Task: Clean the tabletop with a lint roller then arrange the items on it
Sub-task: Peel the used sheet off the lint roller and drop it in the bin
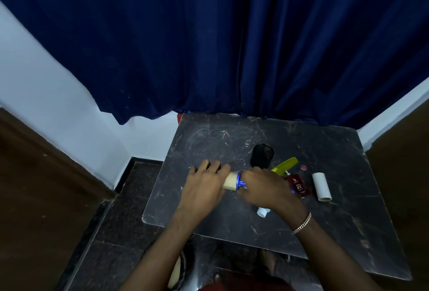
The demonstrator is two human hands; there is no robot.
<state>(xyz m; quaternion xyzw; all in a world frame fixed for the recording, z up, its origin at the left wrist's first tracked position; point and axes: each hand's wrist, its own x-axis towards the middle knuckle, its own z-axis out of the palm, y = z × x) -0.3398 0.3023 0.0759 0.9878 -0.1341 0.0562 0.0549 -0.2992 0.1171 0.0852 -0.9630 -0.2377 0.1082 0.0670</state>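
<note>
Seemingly mid-task, a person is looking down at a dark marble-patterned bench (209, 132) standing before a deep blue curtain (209, 35). Both hands are meeting over the bench's middle on a lint roller (232, 181), which is lying sideways with its cream roll pointing left and its blue fitting pointing right. The left hand (204, 183) is lying over the roll, fingers curled around it. The right hand (262, 188), a silver bracelet (301, 223) at its wrist, is closing around the blue end. Just behind the right hand a black cylindrical container (262, 153) is standing, with a yellow-green comb (284, 164) beside it. A dark red perfume bottle (298, 186) is lying to the right, near a small red round cap (303, 167). Further right a white cardboard tube (321, 186) is lying on its side. A pale blue tube (263, 211) is peeking from beneath the right wrist.
</note>
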